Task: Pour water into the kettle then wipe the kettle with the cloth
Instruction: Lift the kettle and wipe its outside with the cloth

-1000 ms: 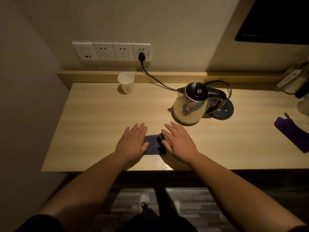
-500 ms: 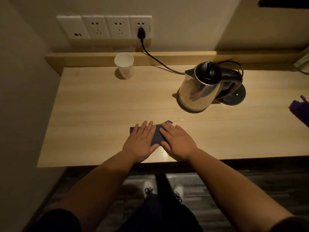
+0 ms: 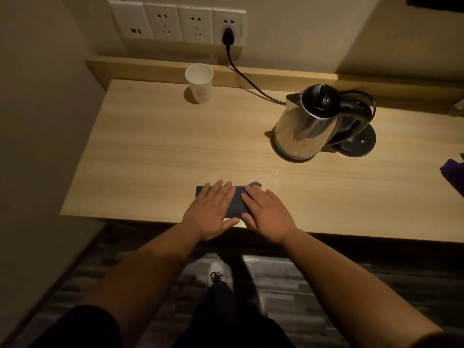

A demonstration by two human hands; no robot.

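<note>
Fingers (image 3: 221,189) of both hands lie straight and flat on the dark cloth (image 3: 237,204) at the tabletop's (image 3: 150,151) front edge — pressing, not gripping. Left hand (image 3: 211,212) and right hand (image 3: 267,214) should gather it before lifting. The kettle (image 3: 305,126) stands toward the back right; the paper cup (image 3: 199,82) sits at the back edge — open tabletop between.

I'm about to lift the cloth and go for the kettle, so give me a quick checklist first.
1. Cloth within reach: ok, it lies flat under both hands at the near table edge.
2. Left hand free: ok, open.
3. Right hand free: ok, open.
4. Kettle upright, lid closed: ok.
5. Kettle off its base: ok, it stands beside it.
6. Water already inside the kettle: cannot tell.
</note>
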